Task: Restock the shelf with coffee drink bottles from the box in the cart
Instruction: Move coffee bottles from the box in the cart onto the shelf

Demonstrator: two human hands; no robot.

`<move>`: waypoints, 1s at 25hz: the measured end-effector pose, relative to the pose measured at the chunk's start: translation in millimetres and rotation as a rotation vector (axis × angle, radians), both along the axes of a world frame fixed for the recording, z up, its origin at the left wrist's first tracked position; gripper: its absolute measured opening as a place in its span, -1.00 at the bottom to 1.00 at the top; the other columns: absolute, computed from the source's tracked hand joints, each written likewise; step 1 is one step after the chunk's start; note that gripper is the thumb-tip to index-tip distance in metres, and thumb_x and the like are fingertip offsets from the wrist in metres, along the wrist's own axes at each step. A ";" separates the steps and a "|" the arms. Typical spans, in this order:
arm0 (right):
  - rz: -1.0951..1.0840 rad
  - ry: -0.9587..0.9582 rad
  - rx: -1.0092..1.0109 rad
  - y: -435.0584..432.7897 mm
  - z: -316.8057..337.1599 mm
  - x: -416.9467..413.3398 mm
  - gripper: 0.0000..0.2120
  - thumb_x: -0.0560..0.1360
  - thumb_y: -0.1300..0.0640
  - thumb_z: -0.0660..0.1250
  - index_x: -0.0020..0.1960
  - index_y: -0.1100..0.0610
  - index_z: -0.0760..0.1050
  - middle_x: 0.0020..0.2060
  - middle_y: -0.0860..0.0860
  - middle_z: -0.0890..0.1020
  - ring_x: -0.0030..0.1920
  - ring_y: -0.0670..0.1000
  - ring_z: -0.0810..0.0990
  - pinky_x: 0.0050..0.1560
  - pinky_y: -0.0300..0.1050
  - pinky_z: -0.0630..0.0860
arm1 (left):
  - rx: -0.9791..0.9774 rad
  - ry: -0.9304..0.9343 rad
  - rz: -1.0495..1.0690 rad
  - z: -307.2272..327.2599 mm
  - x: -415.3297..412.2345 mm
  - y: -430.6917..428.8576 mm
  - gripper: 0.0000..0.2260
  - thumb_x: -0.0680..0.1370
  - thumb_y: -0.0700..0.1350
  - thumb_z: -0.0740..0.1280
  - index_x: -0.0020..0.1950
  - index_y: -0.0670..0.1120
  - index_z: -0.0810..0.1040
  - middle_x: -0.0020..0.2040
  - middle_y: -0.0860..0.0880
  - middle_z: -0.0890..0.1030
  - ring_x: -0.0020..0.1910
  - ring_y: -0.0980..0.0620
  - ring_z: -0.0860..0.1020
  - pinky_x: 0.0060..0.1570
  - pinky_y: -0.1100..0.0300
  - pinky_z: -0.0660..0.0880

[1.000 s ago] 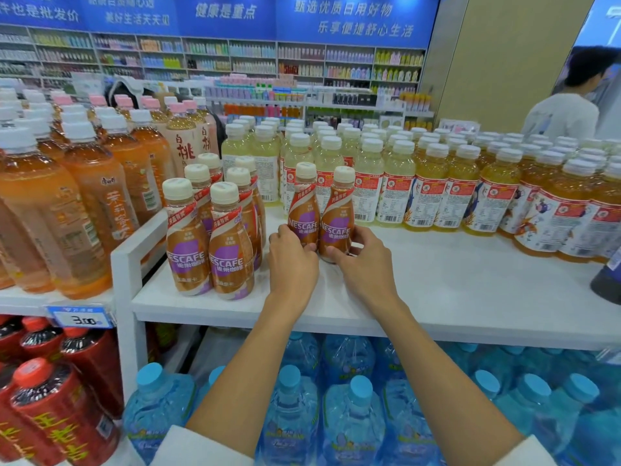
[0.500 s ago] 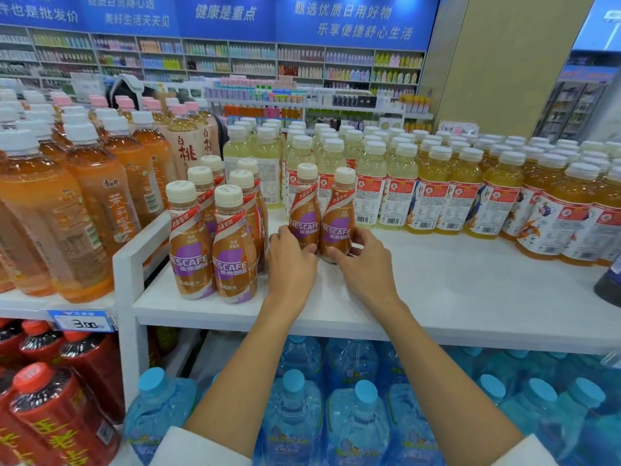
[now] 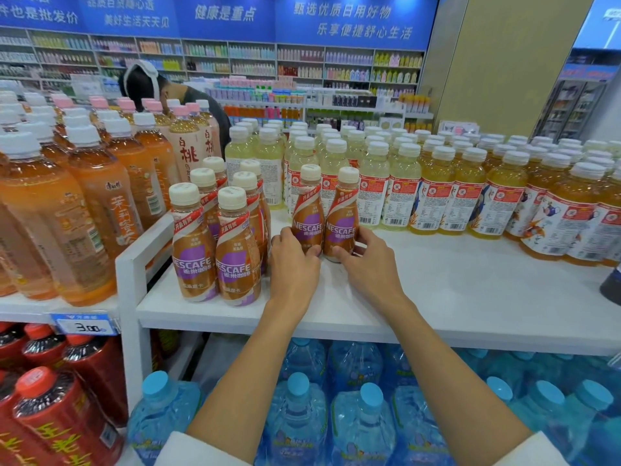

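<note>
head view: coffee bottles (image 3: 308, 217) stand between left grip (image 3: 293, 260) and right grip (image 3: 370, 264), each clasped.

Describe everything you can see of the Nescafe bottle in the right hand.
The right Nescafe bottle stands upright on the white shelf, plastic by the look, waisted, with a cream screw cap and a brown, purple and red-white wrap. The right hand grips its base, fingers curled round it. Its left side touches the twin bottle held by the left hand.
</note>
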State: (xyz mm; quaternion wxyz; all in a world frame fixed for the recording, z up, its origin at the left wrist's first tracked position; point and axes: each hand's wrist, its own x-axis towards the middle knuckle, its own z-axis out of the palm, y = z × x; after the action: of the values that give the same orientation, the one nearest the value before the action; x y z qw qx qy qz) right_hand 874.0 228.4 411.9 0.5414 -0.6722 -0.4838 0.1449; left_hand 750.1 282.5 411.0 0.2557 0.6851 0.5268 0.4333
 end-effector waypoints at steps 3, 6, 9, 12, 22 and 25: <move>0.009 -0.010 -0.006 0.5 -1.1 0.5 -0.49 0.53 0.09 0.48 0.45 0.03 0.45 0.23 -0.07 0.64 0.17 -0.07 0.60 0.20 -0.15 0.56 | 0.003 -0.003 -0.003 -0.9 0.1 0.5 -0.59 0.56 -0.07 0.44 0.35 -0.13 0.44 0.24 -0.10 0.55 0.23 -0.07 0.52 0.05 0.20 0.40; 0.014 -0.017 -0.010 0.1 -1.3 0.9 -0.48 0.53 0.08 0.47 0.46 0.03 0.45 0.22 -0.07 0.65 0.17 -0.08 0.61 0.19 -0.16 0.56 | 0.001 0.004 -0.003 -0.4 -0.3 -0.8 -0.58 0.56 -0.06 0.44 0.37 -0.13 0.43 0.24 -0.10 0.54 0.24 -0.07 0.52 0.07 0.19 0.41; 0.021 -0.019 -0.006 -0.8 -0.4 0.1 -0.50 0.54 0.09 0.46 0.45 0.02 0.45 0.21 -0.08 0.65 0.14 -0.09 0.61 0.16 -0.20 0.56 | 0.010 0.018 -0.008 0.6 -1.1 -1.7 -0.58 0.56 -0.06 0.44 0.36 -0.13 0.45 0.22 -0.10 0.55 0.22 -0.06 0.53 0.04 0.21 0.38; 0.017 -0.012 -0.013 -1.2 0.4 -2.8 -0.51 0.54 0.10 0.46 0.44 0.03 0.45 0.20 -0.07 0.65 0.12 -0.10 0.61 0.12 -0.23 0.56 | 0.004 0.023 -0.015 0.9 -2.6 -3.7 -0.60 0.56 -0.05 0.43 0.34 -0.14 0.46 0.19 -0.11 0.56 0.19 -0.08 0.54 0.03 0.18 0.42; -0.113 -0.290 -0.177 -60.0 1.9 -28.9 -0.51 0.63 0.03 0.31 0.52 0.11 0.35 0.43 0.03 0.48 0.39 0.04 0.46 0.34 -0.15 0.34 | 0.081 0.163 -0.121 -11.8 -27.1 -43.0 -0.61 0.60 -0.02 0.31 0.40 -0.09 0.42 0.28 -0.09 0.52 0.27 -0.10 0.49 0.24 0.00 0.46; -0.118 -0.410 -0.251 -90.5 -9.5 -34.2 -0.50 0.64 -0.08 0.25 0.53 0.07 0.33 0.47 -0.03 0.43 0.45 -0.01 0.40 0.43 -0.13 0.28 | 0.160 0.260 -0.142 -16.5 -39.9 -69.4 -0.58 0.63 -0.02 0.27 0.45 -0.14 0.37 0.35 -0.11 0.47 0.36 -0.10 0.41 0.32 0.04 0.36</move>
State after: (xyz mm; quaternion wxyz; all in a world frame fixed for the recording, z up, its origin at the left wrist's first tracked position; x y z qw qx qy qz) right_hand 839.8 137.9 402.5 0.3517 -0.7766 -0.5216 0.0323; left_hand 710.2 213.1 394.5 0.1599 0.7892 0.4694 0.3623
